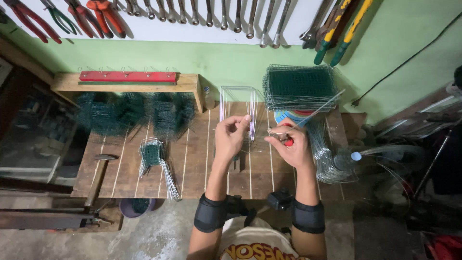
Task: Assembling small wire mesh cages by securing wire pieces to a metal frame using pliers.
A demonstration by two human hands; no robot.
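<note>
My left hand (231, 136) is raised over the wooden workbench (192, 163), fingers pinched on a thin wire that runs across to the other hand. My right hand (288, 144) grips red-handled pliers (288, 141) and a long straight wire (320, 108) that slants up to the right. Behind my hands stand several bent U-shaped wires (238, 106). Both forearms wear black wrist bands.
A stack of green wire mesh panels (299, 86) sits at the back right, rolled green mesh (134, 113) at the back left. A small mesh piece with wire legs (154, 159), a hammer (98, 173), a wire bundle (329, 161) and a bottle lie around. Pliers and wrenches hang on the wall.
</note>
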